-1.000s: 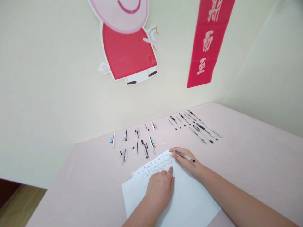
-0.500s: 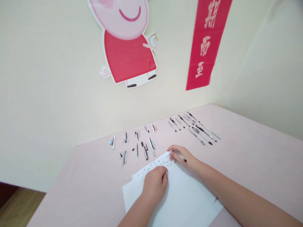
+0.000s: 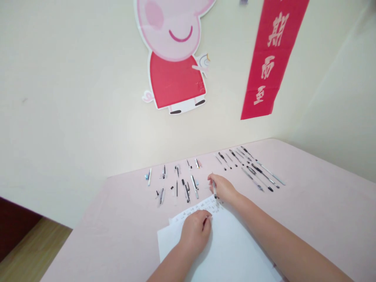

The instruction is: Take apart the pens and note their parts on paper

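My right hand (image 3: 225,189) pinches a pen (image 3: 214,188) with a clear barrel and a dark end, just beyond the paper's top edge. The dark end points toward me. My left hand (image 3: 196,231) rests on the white paper (image 3: 232,243) with its fingers curled. Something small may be between its thumb and forefinger, but I cannot make it out. Rows of dark handwriting (image 3: 202,207) show along the far edge of the sheets, partly behind the left hand.
Pen parts, with barrels, refills and caps (image 3: 185,190), lie in small groups at the back left. Several assembled pens and refills (image 3: 258,176) lie side by side at the back right. The pink tabletop (image 3: 123,219) meets a wall bearing a pig cutout (image 3: 176,80) and a red banner (image 3: 264,78).
My right hand has moved off the written lines to just beyond the paper's top edge, and the pen has swung more upright in view. My left hand stays on the paper. The camera view has shifted.
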`<state>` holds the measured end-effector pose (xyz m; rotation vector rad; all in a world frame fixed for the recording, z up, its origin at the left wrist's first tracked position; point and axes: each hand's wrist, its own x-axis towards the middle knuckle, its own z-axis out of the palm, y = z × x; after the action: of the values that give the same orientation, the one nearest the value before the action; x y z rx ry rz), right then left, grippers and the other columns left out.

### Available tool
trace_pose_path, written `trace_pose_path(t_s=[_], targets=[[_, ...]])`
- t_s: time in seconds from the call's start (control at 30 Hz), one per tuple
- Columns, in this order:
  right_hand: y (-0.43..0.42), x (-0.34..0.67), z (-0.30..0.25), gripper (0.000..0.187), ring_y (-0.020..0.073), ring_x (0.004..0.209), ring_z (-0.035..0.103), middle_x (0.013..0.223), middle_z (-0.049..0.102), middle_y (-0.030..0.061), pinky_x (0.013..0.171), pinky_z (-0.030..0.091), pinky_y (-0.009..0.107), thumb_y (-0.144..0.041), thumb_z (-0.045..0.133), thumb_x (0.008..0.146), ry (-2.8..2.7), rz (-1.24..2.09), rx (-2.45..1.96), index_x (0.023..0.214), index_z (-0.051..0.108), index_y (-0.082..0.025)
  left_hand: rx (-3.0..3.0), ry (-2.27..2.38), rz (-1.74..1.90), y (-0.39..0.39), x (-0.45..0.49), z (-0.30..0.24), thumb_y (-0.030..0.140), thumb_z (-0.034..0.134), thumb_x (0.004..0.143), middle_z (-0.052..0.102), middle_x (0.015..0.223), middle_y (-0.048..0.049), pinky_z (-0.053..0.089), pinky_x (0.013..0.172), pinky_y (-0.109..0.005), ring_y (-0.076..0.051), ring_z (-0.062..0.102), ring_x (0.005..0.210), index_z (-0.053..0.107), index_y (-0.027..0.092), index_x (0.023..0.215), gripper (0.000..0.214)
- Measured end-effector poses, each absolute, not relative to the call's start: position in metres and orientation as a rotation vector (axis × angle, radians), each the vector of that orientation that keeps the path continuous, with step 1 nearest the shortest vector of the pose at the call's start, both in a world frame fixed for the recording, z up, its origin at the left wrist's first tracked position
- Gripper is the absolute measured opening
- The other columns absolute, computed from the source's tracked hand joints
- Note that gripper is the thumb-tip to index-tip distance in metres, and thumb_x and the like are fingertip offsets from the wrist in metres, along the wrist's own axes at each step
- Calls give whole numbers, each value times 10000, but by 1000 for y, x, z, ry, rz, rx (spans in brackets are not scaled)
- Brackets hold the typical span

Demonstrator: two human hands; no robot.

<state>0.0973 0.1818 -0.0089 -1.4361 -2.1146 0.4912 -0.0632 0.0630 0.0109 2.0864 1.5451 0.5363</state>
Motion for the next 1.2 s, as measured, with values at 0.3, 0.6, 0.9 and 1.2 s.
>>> trace_pose_path(t_s=[0.3,0.6,0.9,1.2], targets=[[182,98,-14,254,139,674,508,768,591,19,621,330,236,-78,532,662,-2133,492,-1465,895,522,-180,1747,1488,998,73,-69,-2,257,414,819,631,686,-24,428,622,-263,-151,562,643,645,166,818,248],[164,74,0,161,112,656,516,747,548,-23,623,408,226,-153,543,695,-1898,854,-1035,821,453,-197,1035,1268,1336,89,-72,-8,424,620,695,562,719,-11,439,501,-239,-99,538,521,606,148,998,410],[136,46,3,153,120,688,536,762,566,-9,651,433,236,-123,531,734,-1864,955,-848,861,487,-197,948,1184,1312,93,-80,-4,399,635,714,641,992,-136,486,590,-262,-191,602,797,666,125,958,369],[132,52,12,281,160,838,563,926,604,52,759,439,299,-254,466,849,-1865,906,-809,1121,512,-201,1227,1356,1396,100,-98,3,350,557,762,659,857,-67,522,622,-289,-179,623,753,632,165,857,221]])
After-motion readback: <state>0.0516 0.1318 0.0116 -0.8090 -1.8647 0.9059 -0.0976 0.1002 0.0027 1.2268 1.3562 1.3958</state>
